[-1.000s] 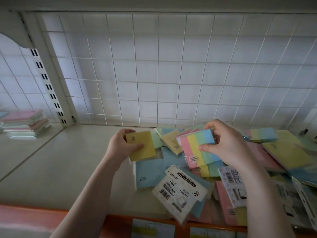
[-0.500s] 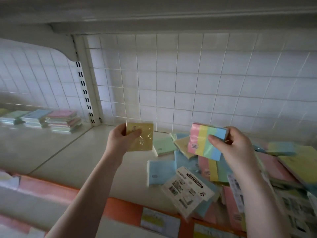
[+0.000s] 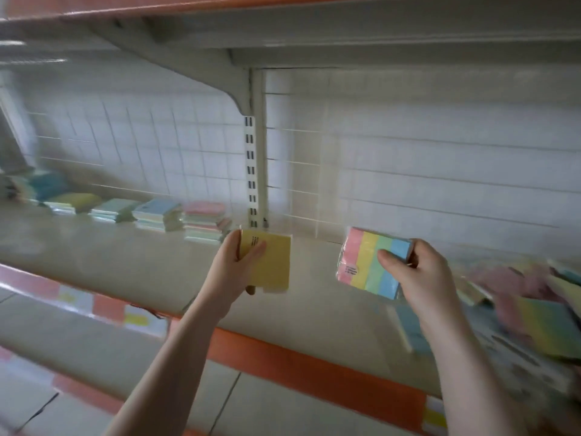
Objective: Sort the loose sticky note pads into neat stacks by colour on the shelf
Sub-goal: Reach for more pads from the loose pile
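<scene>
My left hand (image 3: 234, 272) grips a yellow sticky note pad (image 3: 273, 262) above the shelf (image 3: 125, 262), thumb across its front. A multicolour pad (image 3: 371, 262) with pink, yellow, green and blue stripes is pinched at its right edge by my right hand (image 3: 418, 278). Both pads hang in the air over the shelf's middle. A blurred heap of loose pads (image 3: 534, 306) lies at the right. Sorted stacks sit at the back left: pink (image 3: 204, 220), blue (image 3: 157, 214), green (image 3: 114, 209) and yellow (image 3: 74, 201).
A white wire grid (image 3: 408, 171) backs the shelf, with a slotted upright (image 3: 251, 171) and bracket in the middle. An upper shelf (image 3: 283, 33) hangs overhead. The orange front rail (image 3: 298, 369) carries price labels. A lower shelf shows below.
The view has swung left, bringing the sorted stacks into sight. Both hands have lifted their pads off the heap and carried them leftward, away from the loose pile.
</scene>
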The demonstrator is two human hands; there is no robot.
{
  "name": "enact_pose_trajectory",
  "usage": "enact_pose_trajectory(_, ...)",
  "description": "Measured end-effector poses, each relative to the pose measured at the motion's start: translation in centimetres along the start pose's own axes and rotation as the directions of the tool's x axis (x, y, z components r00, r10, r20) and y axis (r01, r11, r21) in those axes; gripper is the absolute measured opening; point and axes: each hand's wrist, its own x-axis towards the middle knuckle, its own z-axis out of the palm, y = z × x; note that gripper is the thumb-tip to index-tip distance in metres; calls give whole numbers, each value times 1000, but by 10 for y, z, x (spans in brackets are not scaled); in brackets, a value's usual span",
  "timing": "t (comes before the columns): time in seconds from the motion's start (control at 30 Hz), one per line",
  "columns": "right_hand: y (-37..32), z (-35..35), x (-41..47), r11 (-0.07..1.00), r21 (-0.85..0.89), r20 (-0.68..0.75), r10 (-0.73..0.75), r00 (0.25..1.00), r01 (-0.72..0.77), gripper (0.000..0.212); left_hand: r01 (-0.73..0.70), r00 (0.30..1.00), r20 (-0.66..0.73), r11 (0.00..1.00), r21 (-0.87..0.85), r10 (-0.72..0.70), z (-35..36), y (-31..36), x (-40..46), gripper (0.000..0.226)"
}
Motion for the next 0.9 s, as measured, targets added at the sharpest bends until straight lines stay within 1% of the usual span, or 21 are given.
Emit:
enact_pose_trajectory(0.23, -18, 148, -17, 991, 89, 31, 97, 995, -99, 8, 65, 997, -38, 997, -35, -67, -137, -37, 35, 11)
enact_pose_trajectory(0.37, -34, 213, -19, 983, 131, 72, 116, 991, -125, 10, 107, 990, -89, 993, -53, -111, -196, -54, 52, 10)
enact_pose_trajectory(0.53, -48, 271, -4, 978, 146, 139, 129, 982, -149, 8, 139, 980, -139, 989, -43, -144, -240, -75, 86, 11)
enact_pose_trajectory(0.7, -60, 315, 19, 974, 194, 119, 95, 988, -117, 10, 176, 973, -141, 983, -49, -182, -264, -94, 123, 10)
enact_pose_trajectory(0.8, -69, 339, 25, 971, 216, 140, 75, 987, -104, 9, 191, 970, -155, 982, -10, -190, -285, -102, 143, 9)
enact_pose_trajectory(0.9, -79, 363, 27, 976, 192, 174, 67, 982, -101, 8, 194, 962, -194, 981, 2, -190, -308, -109, 163, 10)
